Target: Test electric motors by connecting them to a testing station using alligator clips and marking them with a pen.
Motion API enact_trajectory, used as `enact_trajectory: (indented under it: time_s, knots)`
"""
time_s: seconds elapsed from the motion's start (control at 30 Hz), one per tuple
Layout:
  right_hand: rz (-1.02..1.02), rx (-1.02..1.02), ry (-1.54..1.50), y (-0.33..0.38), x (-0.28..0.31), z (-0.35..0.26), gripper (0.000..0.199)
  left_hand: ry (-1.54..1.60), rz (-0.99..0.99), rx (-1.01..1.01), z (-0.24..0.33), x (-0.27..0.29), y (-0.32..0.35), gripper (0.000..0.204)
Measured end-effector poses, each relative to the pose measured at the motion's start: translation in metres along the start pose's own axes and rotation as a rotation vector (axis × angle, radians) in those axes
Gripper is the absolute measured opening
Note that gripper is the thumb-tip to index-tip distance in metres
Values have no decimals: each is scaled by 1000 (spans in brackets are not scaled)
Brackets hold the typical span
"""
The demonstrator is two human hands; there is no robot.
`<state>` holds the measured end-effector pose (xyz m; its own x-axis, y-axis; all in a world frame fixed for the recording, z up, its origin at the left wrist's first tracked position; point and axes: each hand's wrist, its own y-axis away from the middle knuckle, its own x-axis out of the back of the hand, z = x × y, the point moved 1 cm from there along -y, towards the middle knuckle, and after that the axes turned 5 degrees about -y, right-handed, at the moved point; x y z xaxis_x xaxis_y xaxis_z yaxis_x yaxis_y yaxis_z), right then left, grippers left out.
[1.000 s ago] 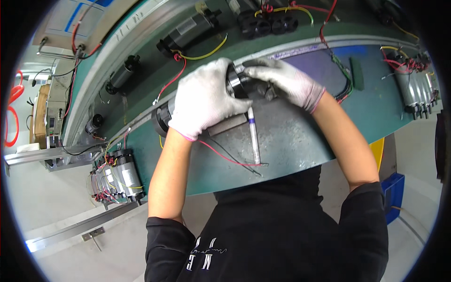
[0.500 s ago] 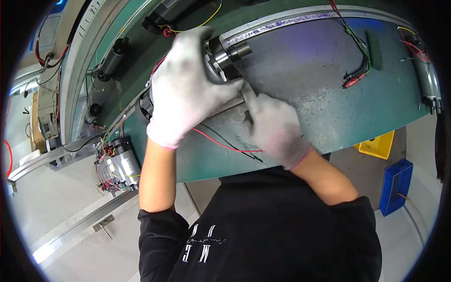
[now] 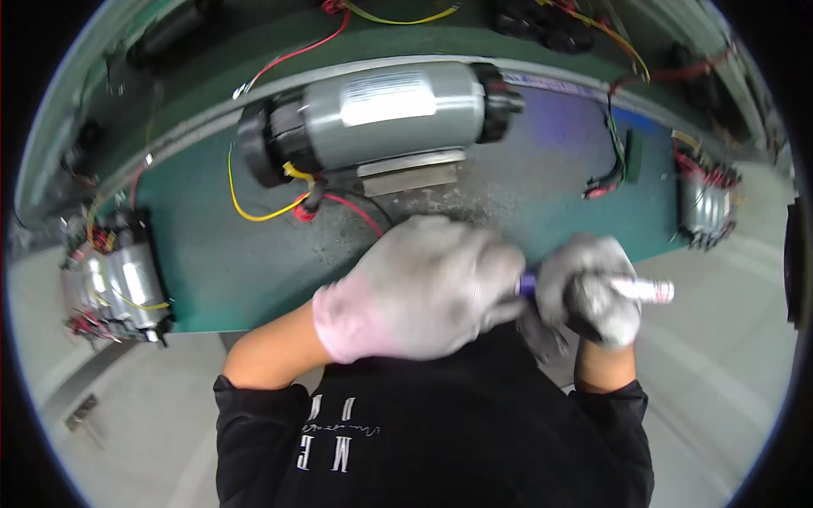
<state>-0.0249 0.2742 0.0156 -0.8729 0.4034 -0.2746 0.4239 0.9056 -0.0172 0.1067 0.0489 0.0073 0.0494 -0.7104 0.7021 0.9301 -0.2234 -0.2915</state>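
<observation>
Your white-gloved right hand point(image 3: 593, 292) curls tightly around a slim white-and-purple marker point(image 3: 641, 289), and your white-gloved left hand point(image 3: 428, 288) pinches its purple end. Beyond, a grey cylindrical motor point(image 3: 381, 123) lies on the green bench point(image 3: 212, 275).

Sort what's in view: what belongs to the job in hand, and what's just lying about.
Likely the job:
white marker, in the right hand, with the left hand at its purple part
large grey motor, beyond the hands
metal block at its near side

Apparently lying about:
motors at far left
motors at far right
red-tipped wires
</observation>
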Motion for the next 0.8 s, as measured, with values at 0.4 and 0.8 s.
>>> enact_trajectory:
  time_s: [0.4,0.8]
  knots:
    - [-473,71,1281,-293,-139,-29,34,690,1528,698,-104,17,246,46]
    - [-948,-813,1747,-345,-199,43,23,828,1338,305,-99,-31,272,46]
